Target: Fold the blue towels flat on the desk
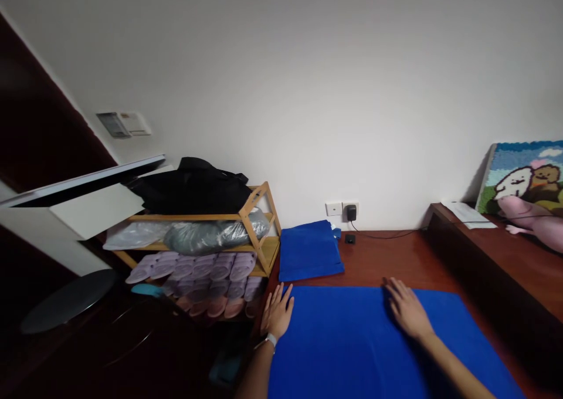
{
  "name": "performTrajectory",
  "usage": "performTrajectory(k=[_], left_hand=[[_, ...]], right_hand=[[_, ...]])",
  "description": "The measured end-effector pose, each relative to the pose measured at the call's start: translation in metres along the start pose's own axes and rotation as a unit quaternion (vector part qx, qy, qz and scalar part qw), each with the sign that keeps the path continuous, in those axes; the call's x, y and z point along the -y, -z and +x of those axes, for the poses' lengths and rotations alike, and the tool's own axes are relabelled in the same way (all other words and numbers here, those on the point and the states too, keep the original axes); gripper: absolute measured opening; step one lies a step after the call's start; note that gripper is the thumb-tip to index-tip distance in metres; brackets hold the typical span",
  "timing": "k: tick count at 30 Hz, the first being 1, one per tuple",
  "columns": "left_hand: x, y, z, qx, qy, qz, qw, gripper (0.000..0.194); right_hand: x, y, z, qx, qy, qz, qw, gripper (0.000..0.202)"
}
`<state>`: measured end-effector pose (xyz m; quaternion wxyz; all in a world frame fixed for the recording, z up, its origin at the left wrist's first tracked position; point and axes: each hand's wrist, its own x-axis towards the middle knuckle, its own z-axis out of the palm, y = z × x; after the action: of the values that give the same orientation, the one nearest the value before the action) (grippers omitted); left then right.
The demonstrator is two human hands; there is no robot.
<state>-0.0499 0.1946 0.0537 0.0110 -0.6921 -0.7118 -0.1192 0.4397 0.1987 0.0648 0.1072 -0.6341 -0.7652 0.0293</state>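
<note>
A blue cloth [343, 334] lies spread over the reddish-brown wooden table [391, 261]. My left hand [278, 314], with a pale band on the wrist, rests at the cloth's left far corner, fingers stretched out and slightly spread. Over the far edge of the same cloth is my right hand [407, 308], its fingers extended and a little blurred; whether it presses on the fabric I cannot tell. Just beyond the spread cloth, a folded blue cloth [310, 250] sits near the wall. Neither hand grips anything.
Left of the table stands a wooden rack [259, 229] with a black bag [193, 188], plastic-wrapped bundles and rows of slippers [211, 270]. A black plug [351, 213] with a cord is in the wall socket. On the raised ledge at right are a pink toy [528, 217] and a picture [519, 173].
</note>
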Motion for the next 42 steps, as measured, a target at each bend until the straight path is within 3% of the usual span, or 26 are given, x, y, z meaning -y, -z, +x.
performTrajectory(k=[3, 6, 8, 10, 12, 15, 23, 25, 28, 32, 35, 38, 42], left_hand=[[0.0, 0.0, 0.0, -0.006, -0.001, 0.001, 1.0, 0.053], [0.0, 0.001, 0.001, -0.001, 0.001, -0.002, 1.0, 0.054], [-0.001, 0.001, 0.001, 0.007, 0.002, -0.005, 1.0, 0.054], [-0.002, 0.002, 0.001, 0.008, 0.003, -0.005, 1.0, 0.054], [-0.003, 0.003, 0.002, 0.007, 0.006, -0.002, 1.0, 0.054], [-0.003, 0.003, 0.002, 0.013, 0.008, 0.001, 1.0, 0.055], [0.0, -0.001, 0.004, 0.01, 0.007, 0.005, 1.0, 0.055], [0.002, -0.004, 0.005, 0.01, 0.003, 0.003, 1.0, 0.055], [0.006, -0.006, 0.008, 0.024, 0.003, 0.007, 1.0, 0.057], [0.01, -0.002, 0.014, 0.053, 0.0, 0.025, 0.998, 0.058], [0.002, 0.004, 0.011, 0.052, -0.014, 0.036, 0.998, 0.059], [-0.016, 0.006, -0.004, 0.035, -0.046, 0.029, 0.998, 0.06], [-0.041, 0.001, -0.026, 0.025, -0.064, 0.005, 0.998, 0.059]], right_hand=[[0.09, -0.003, 0.009, 0.044, 0.119, 0.084, 0.988, 0.063], [0.161, -0.012, 0.017, 0.075, 0.17, 0.123, 0.975, 0.065], [0.193, -0.018, 0.025, 0.095, 0.185, 0.135, 0.969, 0.067], [0.208, -0.023, 0.033, 0.113, 0.187, 0.139, 0.966, 0.069], [0.205, -0.026, 0.037, 0.121, 0.176, 0.133, 0.968, 0.07], [0.165, -0.028, 0.033, 0.102, 0.141, 0.107, 0.979, 0.069], [-0.048, -0.019, -0.014, 0.053, -0.042, 0.005, 0.998, 0.065], [-0.087, -0.015, -0.021, 0.059, -0.095, -0.023, 0.994, 0.067], [-0.115, -0.012, -0.024, 0.069, -0.143, -0.052, 0.986, 0.07], [-0.115, -0.005, -0.023, 0.076, -0.154, -0.066, 0.983, 0.068], [-0.09, 0.005, -0.017, 0.071, -0.142, -0.059, 0.985, 0.066], [-0.03, 0.013, -0.007, 0.023, -0.065, -0.019, 0.997, 0.066], [0.092, 0.01, 0.01, 0.019, 0.082, 0.085, 0.993, 0.067]])
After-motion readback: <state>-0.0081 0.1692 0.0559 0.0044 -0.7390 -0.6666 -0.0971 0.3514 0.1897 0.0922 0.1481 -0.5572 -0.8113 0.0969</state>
